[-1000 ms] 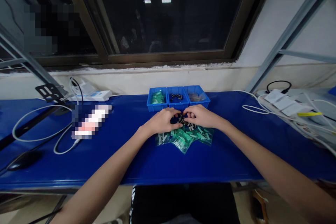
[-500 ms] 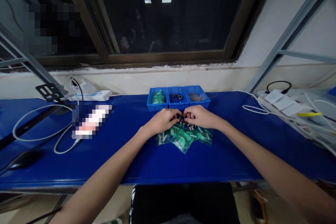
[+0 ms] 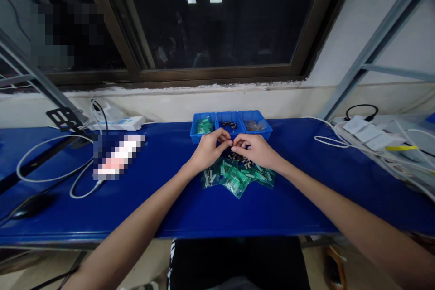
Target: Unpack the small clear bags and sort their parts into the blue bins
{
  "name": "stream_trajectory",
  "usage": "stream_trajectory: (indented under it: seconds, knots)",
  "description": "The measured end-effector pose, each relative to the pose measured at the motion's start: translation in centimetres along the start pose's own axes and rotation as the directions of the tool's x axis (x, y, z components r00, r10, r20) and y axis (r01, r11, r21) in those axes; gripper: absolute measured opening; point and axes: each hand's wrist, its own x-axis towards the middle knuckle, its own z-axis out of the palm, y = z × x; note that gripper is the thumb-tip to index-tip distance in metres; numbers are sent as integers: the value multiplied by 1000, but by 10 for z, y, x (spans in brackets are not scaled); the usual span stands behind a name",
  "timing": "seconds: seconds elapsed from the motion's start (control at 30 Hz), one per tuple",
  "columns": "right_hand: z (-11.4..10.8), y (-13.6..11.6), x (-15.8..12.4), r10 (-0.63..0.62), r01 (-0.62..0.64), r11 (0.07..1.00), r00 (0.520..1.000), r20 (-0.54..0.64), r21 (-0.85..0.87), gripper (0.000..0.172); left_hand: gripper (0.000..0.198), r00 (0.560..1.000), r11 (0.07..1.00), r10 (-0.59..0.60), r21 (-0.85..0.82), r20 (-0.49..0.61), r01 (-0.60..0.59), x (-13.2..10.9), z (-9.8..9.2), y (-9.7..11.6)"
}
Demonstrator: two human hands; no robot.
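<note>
My left hand (image 3: 211, 148) and my right hand (image 3: 253, 148) meet fingertip to fingertip above the table. Both pinch at one spot, where a tiny dark piece barely shows; its kind is too small to make out. Just below them lies a loose heap of small black-and-silver parts (image 3: 242, 159). Clear green-tinted bags (image 3: 235, 182) with white strips inside fan out in front of that heap. Behind the hands stand a blue bin (image 3: 194, 132) holding green bags, a middle blue bin (image 3: 231, 136) with a few dark parts, and a right blue bin (image 3: 267, 133) with clear plastic pieces.
The blue tabletop (image 3: 176, 199) runs under a dark window. On the left are a white power strip (image 3: 131, 123), looped white cables (image 3: 20, 163), a black mouse (image 3: 32, 206) and a blurred-out item. White adapters (image 3: 365, 131) and more cables crowd the right side.
Both hands have lifted slightly up and away from the heap of small parts, fingertips together. More of the heap now shows beneath them. The bags and bins stay put.
</note>
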Motion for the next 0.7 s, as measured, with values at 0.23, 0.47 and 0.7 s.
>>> stream_trajectory:
  seconds: [0.23, 0.47, 0.7]
  knots:
    - [5, 1, -1, -26, 25, 1000, 998, -65, -11, 11, 13, 997, 995, -72, -66, -11, 71, -1, 3, 0]
    - [8, -1, -3, -88, 82, 995, 989, -120, -56, 8, 18, 986, 950, -163, -268, 21, 162, 3, 3, 0]
    - [6, -2, -4, -99, 91, 993, 988, -121, -69, 9, 23, 981, 906, -190, -378, 35, 189, 5, 4, 0]
